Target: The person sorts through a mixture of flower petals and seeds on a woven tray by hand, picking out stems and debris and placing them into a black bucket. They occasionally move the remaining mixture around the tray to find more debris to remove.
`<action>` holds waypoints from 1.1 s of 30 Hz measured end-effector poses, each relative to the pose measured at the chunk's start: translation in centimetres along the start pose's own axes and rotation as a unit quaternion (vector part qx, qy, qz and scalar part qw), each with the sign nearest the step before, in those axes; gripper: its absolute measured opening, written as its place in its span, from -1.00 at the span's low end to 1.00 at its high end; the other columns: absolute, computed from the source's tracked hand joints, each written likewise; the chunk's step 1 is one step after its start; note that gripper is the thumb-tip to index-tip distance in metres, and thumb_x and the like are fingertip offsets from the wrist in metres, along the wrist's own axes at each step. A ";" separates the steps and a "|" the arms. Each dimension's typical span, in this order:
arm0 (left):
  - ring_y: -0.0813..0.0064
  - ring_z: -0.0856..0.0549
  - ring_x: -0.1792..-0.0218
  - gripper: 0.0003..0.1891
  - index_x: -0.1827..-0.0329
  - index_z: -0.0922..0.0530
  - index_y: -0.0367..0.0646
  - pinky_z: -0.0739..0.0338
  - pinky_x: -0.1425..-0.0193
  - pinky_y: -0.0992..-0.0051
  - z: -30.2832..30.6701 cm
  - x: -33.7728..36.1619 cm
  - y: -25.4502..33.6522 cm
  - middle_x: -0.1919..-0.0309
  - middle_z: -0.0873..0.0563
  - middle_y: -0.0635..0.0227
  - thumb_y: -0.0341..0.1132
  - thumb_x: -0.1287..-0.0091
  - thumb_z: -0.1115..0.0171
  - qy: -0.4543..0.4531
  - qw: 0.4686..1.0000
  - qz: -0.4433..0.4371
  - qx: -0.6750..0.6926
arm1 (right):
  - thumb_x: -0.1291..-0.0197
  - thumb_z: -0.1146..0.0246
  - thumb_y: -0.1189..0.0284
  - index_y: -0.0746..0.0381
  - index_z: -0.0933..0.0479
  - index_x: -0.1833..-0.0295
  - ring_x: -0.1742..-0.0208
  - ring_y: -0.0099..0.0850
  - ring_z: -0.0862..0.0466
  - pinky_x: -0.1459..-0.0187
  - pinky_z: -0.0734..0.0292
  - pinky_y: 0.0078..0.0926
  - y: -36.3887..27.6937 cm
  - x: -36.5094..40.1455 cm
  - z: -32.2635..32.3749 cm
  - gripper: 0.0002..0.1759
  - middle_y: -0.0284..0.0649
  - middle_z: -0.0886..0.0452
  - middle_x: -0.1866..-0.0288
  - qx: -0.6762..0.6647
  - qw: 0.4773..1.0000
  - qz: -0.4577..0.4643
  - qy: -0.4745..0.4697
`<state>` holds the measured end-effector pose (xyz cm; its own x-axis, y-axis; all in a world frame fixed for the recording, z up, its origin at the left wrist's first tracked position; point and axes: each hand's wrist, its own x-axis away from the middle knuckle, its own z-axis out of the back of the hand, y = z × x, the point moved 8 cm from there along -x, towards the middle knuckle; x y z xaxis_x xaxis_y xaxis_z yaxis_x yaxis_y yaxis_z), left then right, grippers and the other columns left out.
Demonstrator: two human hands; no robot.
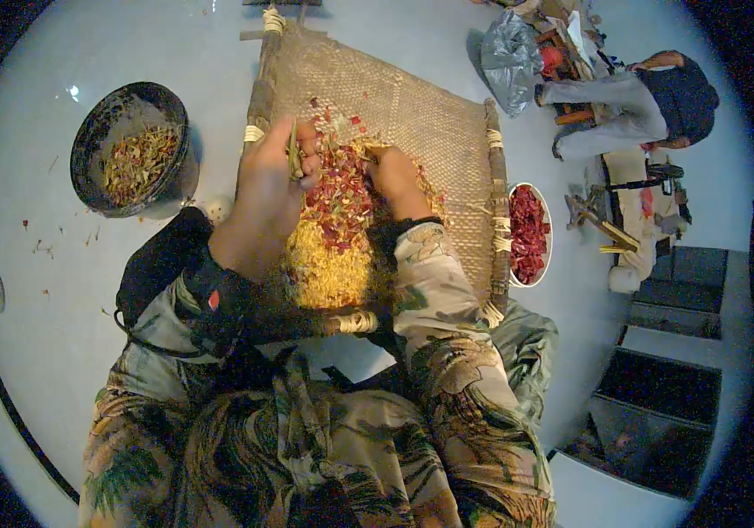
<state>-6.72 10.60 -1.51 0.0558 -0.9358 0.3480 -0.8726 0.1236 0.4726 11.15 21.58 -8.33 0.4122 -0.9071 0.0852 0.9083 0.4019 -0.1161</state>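
A woven mat on a wooden frame (394, 92) stretches before me, bearing a pile of red dried chili pieces (342, 198) and yellow seeds (324, 273). My left hand (284, 167) is closed above the pile's left side, with greenish-brown stems (294, 151) showing between thumb and fingers. On the right side of the pile, my right hand (394, 180) is down with its fingers drawn together among the red pieces. Whatever lies in those fingertips is hidden.
On the left stands a black bucket (185, 167) with stems and bits in it; scraps lie on the floor nearby. A white bowl (549, 238) of red chili pieces sits right of the frame. Farther right are a person (658, 101) and a grey plastic bag (511, 62).
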 end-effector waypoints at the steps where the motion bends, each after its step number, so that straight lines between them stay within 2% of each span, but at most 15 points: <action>1: 0.62 -0.39 0.62 -0.76 0.36 -0.41 -0.13 -0.23 0.61 0.60 -0.1 0.1 0.1 0.57 -0.43 0.44 -0.17 -0.37 0.06 0.005 1.000 0.000 -0.009 | -0.05 -0.25 0.21 0.17 -0.61 0.22 0.22 -0.06 -0.60 0.17 -0.47 -0.19 0.4 0.1 -0.1 -0.72 0.01 -0.61 0.26 -0.010 1.000 -0.002 -0.012; 5: 0.62 -0.40 0.61 -0.74 0.36 -0.42 -0.11 -0.23 0.61 0.59 -0.8 0.9 0.3 0.58 -0.44 0.45 -0.14 -0.38 0.08 0.014 1.000 0.000 -0.027 | -0.07 -0.25 0.19 0.17 -0.62 0.25 0.26 0.01 -0.58 0.20 -0.46 -0.16 1.4 2.1 1.3 -0.72 0.01 -0.60 0.29 -0.054 0.996 -0.045 -0.062; 8: 0.63 -0.40 0.60 -0.72 0.36 -0.42 -0.11 -0.24 0.59 0.60 -0.9 0.8 -0.3 0.58 -0.45 0.45 -0.12 -0.38 0.08 -0.005 0.998 0.001 -0.066 | -0.13 -0.23 0.22 0.24 -0.61 0.26 0.43 -0.15 -0.59 0.30 -0.46 -0.28 1.8 4.2 3.7 -0.71 -0.09 -0.62 0.41 -0.159 0.986 0.001 0.054; 11: 0.63 -0.44 0.57 -0.70 0.35 -0.43 -0.12 -0.26 0.57 0.61 -0.6 0.6 -1.4 0.56 -0.47 0.46 -0.08 -0.37 0.08 -0.013 0.998 -0.002 -0.068 | -0.19 -0.20 0.26 0.32 -0.59 0.29 0.51 -0.49 -0.49 0.41 -0.39 -0.49 2.9 5.1 4.3 -0.70 -0.32 -0.56 0.53 -0.339 0.936 -0.073 0.060; 14: 0.63 -0.47 0.53 -0.66 0.33 -0.44 -0.12 -0.28 0.55 0.61 -0.4 0.6 -2.7 0.55 -0.49 0.46 -0.02 -0.36 0.06 0.040 0.995 0.040 -0.083 | -0.23 -0.18 0.27 0.34 -0.56 0.29 0.47 -0.68 -0.37 0.43 -0.32 -0.64 -2.8 6.9 9.3 -0.70 -0.46 -0.46 0.53 -0.407 0.909 -0.089 0.026; 17: 0.62 -0.49 0.51 -0.63 0.31 -0.45 -0.11 -0.30 0.55 0.61 -1.1 0.7 -3.8 0.52 -0.51 0.44 0.04 -0.34 0.04 0.007 0.991 0.101 -0.084 | -0.24 -0.17 0.27 0.32 -0.56 0.27 0.47 -0.67 -0.39 0.44 -0.31 -0.66 -7.4 7.8 12.1 -0.71 -0.46 -0.47 0.51 -0.445 0.895 0.025 -0.022; 18: 0.62 -0.49 0.52 -0.64 0.30 -0.45 -0.11 -0.30 0.56 0.61 -1.5 0.7 -3.7 0.52 -0.51 0.45 0.03 -0.34 0.02 0.001 0.993 0.093 -0.075 | -0.25 -0.16 0.26 0.31 -0.56 0.27 0.47 -0.67 -0.39 0.43 -0.31 -0.66 -8.3 8.0 12.7 -0.70 -0.46 -0.49 0.48 -0.464 0.885 0.045 -0.016; 21: 0.63 -0.46 0.54 -0.67 0.29 -0.44 -0.10 -0.29 0.57 0.63 -1.9 0.6 -3.4 0.52 -0.49 0.46 0.01 -0.32 -0.03 -0.011 0.996 0.070 -0.057 | -0.25 -0.15 0.25 0.30 -0.56 0.27 0.49 -0.66 -0.38 0.45 -0.31 -0.64 -6.4 7.5 13.0 -0.70 -0.45 -0.52 0.48 -0.489 0.871 0.013 0.048; 24: 0.63 -0.44 0.55 -0.73 0.30 -0.43 -0.10 -0.29 0.57 0.64 -0.6 -0.2 -2.7 0.54 -0.47 0.47 -0.06 -0.32 -0.07 -0.012 0.998 0.044 -0.046 | -0.23 -0.16 0.23 0.31 -0.56 0.30 0.51 -0.62 -0.41 0.47 -0.33 -0.58 -0.4 6.4 10.1 -0.68 -0.39 -0.53 0.52 -0.457 0.879 -0.114 0.069; 26: 0.62 -0.43 0.56 -0.77 0.31 -0.43 -0.10 -0.28 0.57 0.64 -0.2 -0.1 -1.1 0.55 -0.45 0.47 -0.12 -0.32 -0.08 -0.012 0.999 0.028 -0.024 | -0.20 -0.18 0.23 0.32 -0.56 0.32 0.52 -0.59 -0.45 0.48 -0.35 -0.53 4.5 5.9 6.9 -0.68 -0.30 -0.53 0.55 -0.320 0.933 -0.146 0.073; 27: 0.61 -0.46 0.53 -0.80 0.25 -0.43 -0.11 -0.33 0.55 0.64 0.0 0.1 0.2 0.52 -0.48 0.46 -0.16 -0.32 -0.07 -0.016 0.999 0.013 -0.035 | -0.18 -0.19 0.23 0.32 -0.56 0.33 0.52 -0.57 -0.47 0.49 -0.36 -0.50 6.1 5.9 5.5 -0.68 -0.26 -0.53 0.57 -0.249 0.952 -0.159 0.075; 28: 0.60 -0.48 0.50 -0.81 0.19 -0.42 -0.11 -0.37 0.54 0.64 0.0 0.6 2.0 0.50 -0.50 0.46 -0.19 -0.32 -0.06 -0.020 0.999 -0.002 -0.046 | -0.12 -0.23 0.24 0.31 -0.55 0.35 0.48 -0.39 -0.58 0.44 -0.41 -0.36 6.4 6.1 4.8 -0.69 -0.10 -0.56 0.54 -0.197 0.963 -0.171 0.073; 29: 0.59 -0.51 0.47 -0.81 0.14 -0.42 -0.12 -0.41 0.52 0.64 -0.3 1.2 3.9 0.47 -0.52 0.46 -0.22 -0.33 -0.06 -0.024 0.998 -0.016 -0.057 | -0.10 -0.24 0.24 0.30 -0.56 0.34 0.44 -0.31 -0.59 0.40 -0.43 -0.32 6.3 6.2 4.3 -0.70 -0.07 -0.58 0.50 -0.177 0.970 -0.145 0.083; 31: 0.58 -0.48 0.49 -0.83 0.17 -0.45 -0.14 -0.38 0.52 0.63 -0.2 2.9 8.6 0.47 -0.52 0.43 -0.24 -0.33 -0.05 0.026 0.990 -0.089 -0.110 | -0.06 -0.25 0.25 0.27 -0.57 0.32 0.37 -0.16 -0.62 0.34 -0.45 -0.24 5.2 6.6 4.1 -0.72 -0.01 -0.61 0.42 -0.136 0.981 -0.091 0.104; 33: 0.61 -0.45 0.54 -0.79 0.22 -0.49 -0.17 -0.32 0.54 0.63 2.2 2.8 12.8 0.50 -0.52 0.43 -0.21 -0.33 -0.05 0.060 0.987 -0.107 -0.100 | -0.04 -0.26 0.24 0.25 -0.58 0.30 0.30 -0.09 -0.61 0.27 -0.47 -0.20 4.2 6.7 4.1 -0.72 -0.01 -0.62 0.37 -0.106 0.985 -0.126 0.049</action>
<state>-18.83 8.87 3.74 0.2957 -0.9032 0.3110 -0.7220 0.0019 0.6919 18.01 17.65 -4.15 0.1567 -0.9868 0.0420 0.9416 0.1364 -0.3078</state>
